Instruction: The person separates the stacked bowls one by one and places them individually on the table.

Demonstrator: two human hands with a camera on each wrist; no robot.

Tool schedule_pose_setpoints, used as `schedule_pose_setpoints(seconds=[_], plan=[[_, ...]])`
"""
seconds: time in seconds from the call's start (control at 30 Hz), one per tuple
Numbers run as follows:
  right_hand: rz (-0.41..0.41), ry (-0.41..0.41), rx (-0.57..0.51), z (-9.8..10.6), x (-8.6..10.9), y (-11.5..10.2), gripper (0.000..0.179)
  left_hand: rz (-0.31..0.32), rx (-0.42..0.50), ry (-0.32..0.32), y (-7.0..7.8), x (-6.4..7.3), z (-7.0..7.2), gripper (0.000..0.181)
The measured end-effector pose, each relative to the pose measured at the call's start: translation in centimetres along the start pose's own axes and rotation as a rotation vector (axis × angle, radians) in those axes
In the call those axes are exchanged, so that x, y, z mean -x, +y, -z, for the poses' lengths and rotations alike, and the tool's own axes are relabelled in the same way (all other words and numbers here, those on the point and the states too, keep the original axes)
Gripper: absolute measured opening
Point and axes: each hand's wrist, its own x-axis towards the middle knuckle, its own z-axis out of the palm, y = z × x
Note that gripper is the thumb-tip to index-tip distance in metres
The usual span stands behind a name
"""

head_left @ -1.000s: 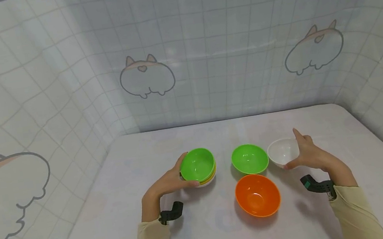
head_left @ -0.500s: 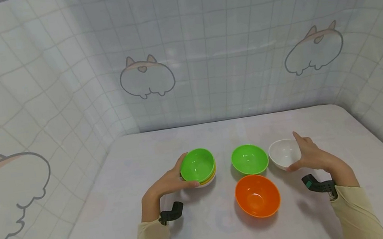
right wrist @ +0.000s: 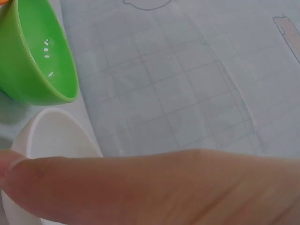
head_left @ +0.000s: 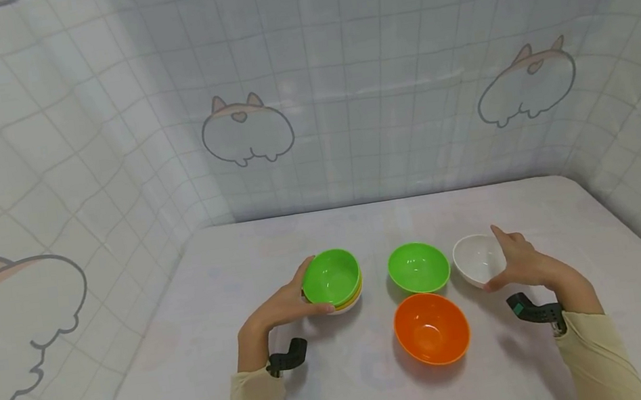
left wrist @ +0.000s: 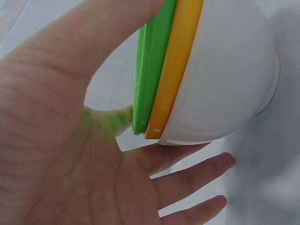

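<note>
My left hand [head_left: 282,304] curves round the left side of a stack of bowls, thumb at the near rim and fingers beyond. A green bowl [head_left: 331,278] tops the stack, nested in a yellow-orange bowl [left wrist: 180,61] and an outer white bowl [left wrist: 229,70]. In the left wrist view several fingers stretch out past the rims. On the right, my right hand [head_left: 522,260] holds another white bowl [head_left: 473,260] from its right side, thumb at the near rim and index finger towards the far rim. Its thumb covers part of this bowl in the right wrist view.
Between the hands stand a second green bowl [head_left: 419,268] and, nearer to me, a larger orange bowl [head_left: 431,328] right at its front. The white-covered table [head_left: 323,391] meets a gridded curtain [head_left: 382,116] at the back and sides. Both wrists carry black camera mounts.
My right hand has shifted slightly right and nearer, and the white bowl has moved with it, widening its gap from the green bowl. The left hand and its stack stay put.
</note>
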Motion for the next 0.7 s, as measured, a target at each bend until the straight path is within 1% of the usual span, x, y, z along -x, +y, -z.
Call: schedule_pose_setpoints(seconds=[0.17, 0.4, 0.5, 0.7], plan=[[0.019, 0.003, -0.017, 0.5, 0.2, -0.1, 0.124, 0.001, -0.002, 0.001, 0.1, -0.1, -0.1, 0.112], [0.067, 0.069, -0.077, 0.9, 0.0, -0.6, 0.122, 0.001, -0.002, 0.008, 0.3, -0.1, -0.2, 0.112], [0.094, 0.087, -0.104, 0.8, -0.2, -1.1, 0.121, 0.006, 0.000, 0.007, 0.4, -0.1, -0.2, 0.112], [0.153, 0.108, -0.090, -0.5, -0.7, -2.6, 0.113, 0.025, -0.014, 0.015, 0.6, -0.1, -0.2, 0.114]])
